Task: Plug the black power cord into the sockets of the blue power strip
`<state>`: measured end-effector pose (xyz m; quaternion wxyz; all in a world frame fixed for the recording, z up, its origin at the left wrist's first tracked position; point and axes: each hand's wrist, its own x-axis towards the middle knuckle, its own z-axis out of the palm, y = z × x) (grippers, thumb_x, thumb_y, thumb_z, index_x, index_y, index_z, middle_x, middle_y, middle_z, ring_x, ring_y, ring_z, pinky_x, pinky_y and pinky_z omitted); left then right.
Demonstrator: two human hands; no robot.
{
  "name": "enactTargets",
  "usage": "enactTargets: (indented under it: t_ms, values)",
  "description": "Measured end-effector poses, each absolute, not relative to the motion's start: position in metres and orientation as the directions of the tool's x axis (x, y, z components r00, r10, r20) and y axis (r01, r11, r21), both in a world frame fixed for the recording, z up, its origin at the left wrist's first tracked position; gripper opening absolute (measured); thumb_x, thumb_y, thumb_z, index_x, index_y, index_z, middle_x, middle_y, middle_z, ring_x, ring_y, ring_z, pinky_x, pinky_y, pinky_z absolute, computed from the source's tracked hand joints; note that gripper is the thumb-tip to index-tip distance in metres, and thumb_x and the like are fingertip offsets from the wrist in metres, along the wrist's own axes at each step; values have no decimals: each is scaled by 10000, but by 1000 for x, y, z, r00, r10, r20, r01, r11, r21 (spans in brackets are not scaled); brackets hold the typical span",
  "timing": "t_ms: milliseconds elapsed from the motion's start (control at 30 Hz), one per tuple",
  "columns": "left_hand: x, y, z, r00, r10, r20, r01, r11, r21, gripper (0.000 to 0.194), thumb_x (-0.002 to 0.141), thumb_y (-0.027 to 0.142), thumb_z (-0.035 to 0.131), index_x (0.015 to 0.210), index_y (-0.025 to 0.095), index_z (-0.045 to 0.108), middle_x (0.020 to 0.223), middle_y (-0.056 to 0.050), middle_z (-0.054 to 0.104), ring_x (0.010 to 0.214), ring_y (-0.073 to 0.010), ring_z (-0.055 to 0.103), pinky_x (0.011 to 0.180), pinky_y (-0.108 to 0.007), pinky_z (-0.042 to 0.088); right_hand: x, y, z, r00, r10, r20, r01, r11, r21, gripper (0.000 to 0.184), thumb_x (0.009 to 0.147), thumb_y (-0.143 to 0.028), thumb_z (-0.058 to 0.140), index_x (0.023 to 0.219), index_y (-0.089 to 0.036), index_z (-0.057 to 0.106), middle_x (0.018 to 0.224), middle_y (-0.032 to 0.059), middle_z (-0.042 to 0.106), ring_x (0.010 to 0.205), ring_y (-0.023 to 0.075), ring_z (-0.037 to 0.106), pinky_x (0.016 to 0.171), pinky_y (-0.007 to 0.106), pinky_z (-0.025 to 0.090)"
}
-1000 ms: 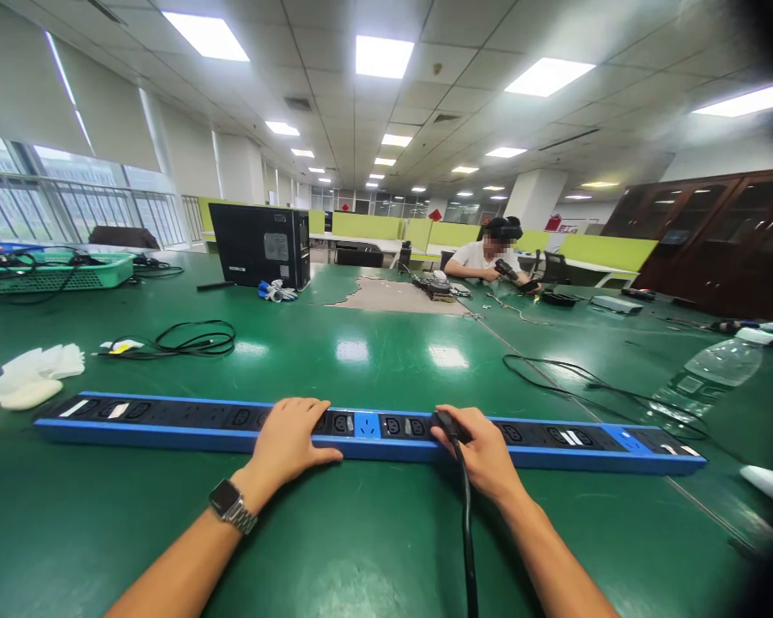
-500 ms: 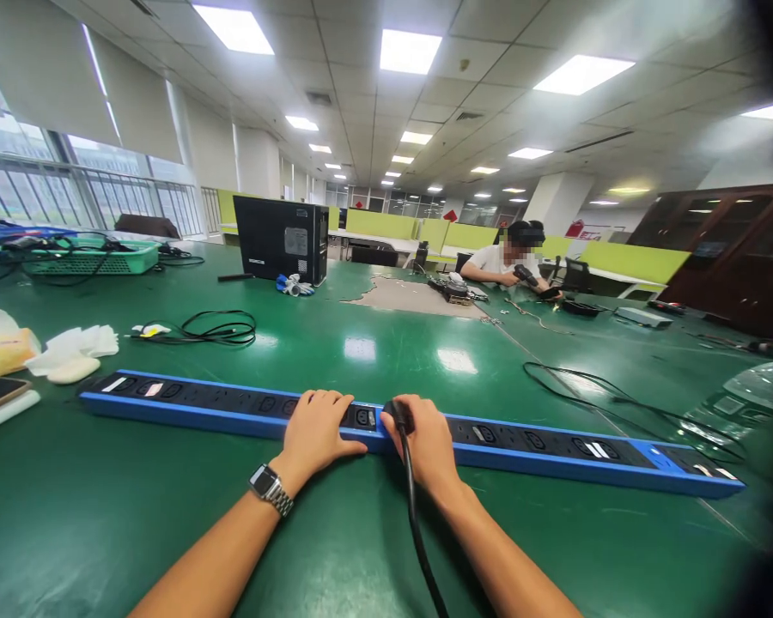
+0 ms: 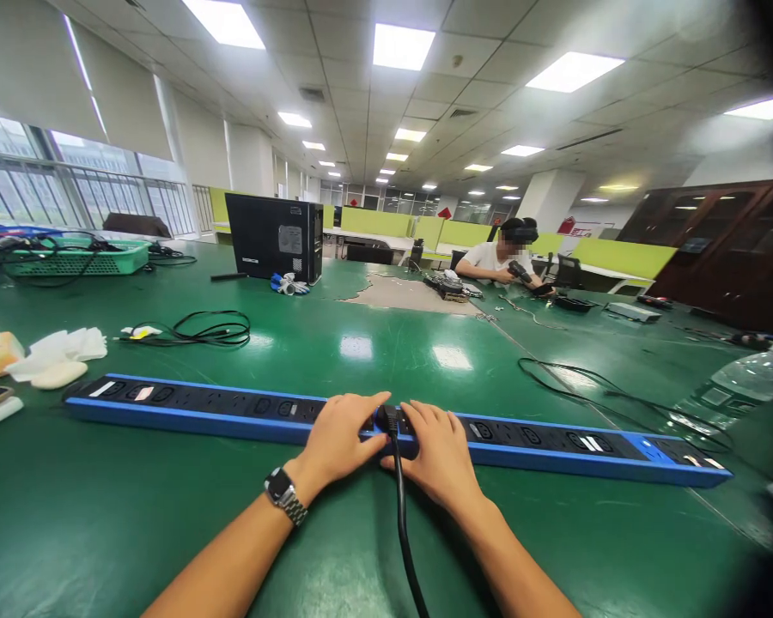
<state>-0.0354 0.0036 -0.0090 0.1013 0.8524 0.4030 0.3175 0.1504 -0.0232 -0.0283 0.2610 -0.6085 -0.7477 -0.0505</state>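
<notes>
A long blue power strip (image 3: 232, 421) with black socket panels lies across the green table in front of me. My left hand (image 3: 340, 436) grips it just left of the middle, fingers over the top and thumb against the near side. On the other side my right hand (image 3: 439, 448) clasps the strip the same way. Between the two hands a black power plug (image 3: 387, 419) sits at a socket in the strip. How deep it is seated I cannot tell. Its thick black cord (image 3: 402, 524) runs down toward me between my forearms.
Further back stand a black computer tower (image 3: 274, 239) and a green basket (image 3: 83, 257) of cables. Thin black cable (image 3: 216, 330) lies coiled at left. A large clear bottle (image 3: 740, 382) is on the right. Across the table, a person (image 3: 489, 257) in a white shirt holds a dark tool.
My right hand has let go of the plug and moved right onto the strip. My left hand has slid right, close to the plug. The view has shifted slightly.
</notes>
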Motion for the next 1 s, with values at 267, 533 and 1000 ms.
enactTargets:
  t_ms: [267, 533, 1000]
  values:
    - [-31, -2, 8, 220, 696, 684, 577, -658, 484, 293, 882, 187, 523, 1146, 255, 631, 1145, -32, 695, 1033, -214, 622, 897, -352, 480, 150, -26, -26, -114, 903, 413, 954, 216, -209, 636, 701, -422, 744, 1268, -212, 547, 1309, 118, 585, 1217, 329, 488, 1014, 516, 339]
    - [-131, 11, -6, 111, 854, 509, 601, -465, 650, 320, 849, 427, 591, 1083, 210, 624, 994, -42, 726, 885, -223, 678, 799, -334, 530, 149, -27, -24, -89, 927, 364, 957, 181, -227, 660, 699, -421, 745, 1287, -202, 540, 1333, 112, 568, 1242, 329, 468, 1038, 513, 321]
    - [-131, 11, -12, 319, 867, 384, 680, -492, 545, 665, 763, 334, 706, 1377, 256, 466, 1192, -79, 683, 1105, -271, 622, 970, -413, 458, 127, -26, -16, -100, 921, 375, 886, 254, -387, 527, 776, -388, 675, 1255, -194, 573, 1298, 104, 594, 1211, 301, 490, 1060, 497, 324]
